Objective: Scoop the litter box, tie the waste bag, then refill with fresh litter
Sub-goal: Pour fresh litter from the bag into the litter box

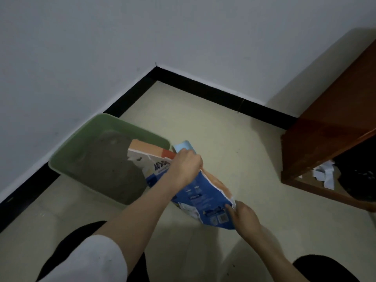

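Note:
A green litter box sits on the floor against the left wall, with grey litter inside. A blue, white and orange litter bag is tilted over the box's right rim, its torn mouth pointing into the box. My left hand grips the bag near its upper end. My right hand pinches the bag's lower corner. A light blue piece shows just behind my left hand; I cannot tell what it is.
A brown wooden cabinet stands at the right, with crumpled white paper and a dark bag beneath it. A black skirting board runs along both walls. My knees in dark trousers are at the bottom of the frame.

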A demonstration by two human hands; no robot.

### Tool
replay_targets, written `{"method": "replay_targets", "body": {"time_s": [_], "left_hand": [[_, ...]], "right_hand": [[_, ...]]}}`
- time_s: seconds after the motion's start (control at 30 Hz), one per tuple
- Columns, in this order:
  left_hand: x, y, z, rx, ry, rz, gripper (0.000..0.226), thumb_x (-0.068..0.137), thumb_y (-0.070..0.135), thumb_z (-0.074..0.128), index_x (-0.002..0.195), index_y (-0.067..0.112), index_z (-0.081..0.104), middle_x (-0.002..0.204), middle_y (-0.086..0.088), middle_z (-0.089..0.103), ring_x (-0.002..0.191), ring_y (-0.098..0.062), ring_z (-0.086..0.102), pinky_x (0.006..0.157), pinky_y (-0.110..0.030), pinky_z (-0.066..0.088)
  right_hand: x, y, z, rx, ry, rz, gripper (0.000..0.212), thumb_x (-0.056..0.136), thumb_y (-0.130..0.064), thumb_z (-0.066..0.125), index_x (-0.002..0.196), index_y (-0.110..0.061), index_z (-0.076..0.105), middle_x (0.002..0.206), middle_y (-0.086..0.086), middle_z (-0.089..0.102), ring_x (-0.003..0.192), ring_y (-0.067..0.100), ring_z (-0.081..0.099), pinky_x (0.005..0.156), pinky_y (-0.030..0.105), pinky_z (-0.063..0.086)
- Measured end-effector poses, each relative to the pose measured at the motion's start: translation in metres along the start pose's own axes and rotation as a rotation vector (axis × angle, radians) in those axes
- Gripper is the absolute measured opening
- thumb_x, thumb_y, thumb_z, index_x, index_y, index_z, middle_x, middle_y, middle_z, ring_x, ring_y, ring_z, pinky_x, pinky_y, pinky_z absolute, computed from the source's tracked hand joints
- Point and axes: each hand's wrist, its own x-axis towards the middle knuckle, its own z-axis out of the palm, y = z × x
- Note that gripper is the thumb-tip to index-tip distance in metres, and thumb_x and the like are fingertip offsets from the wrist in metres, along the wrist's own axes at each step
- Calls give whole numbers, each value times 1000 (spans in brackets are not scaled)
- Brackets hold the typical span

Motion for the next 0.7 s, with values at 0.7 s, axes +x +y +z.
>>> {"method": "replay_targets", "body": {"time_s": [0.7], "left_hand": [[-22, -100, -40, -7, 48, -287, 19, 87, 21, 60, 99, 36, 66, 97, 11, 61, 109, -15, 46, 108, -47, 22]], "right_hand": [[30, -74, -21, 340, 248, -285, 22, 95, -23, 51, 88, -13, 68, 82, -3, 64, 75, 14, 54, 66, 27, 39]]}}
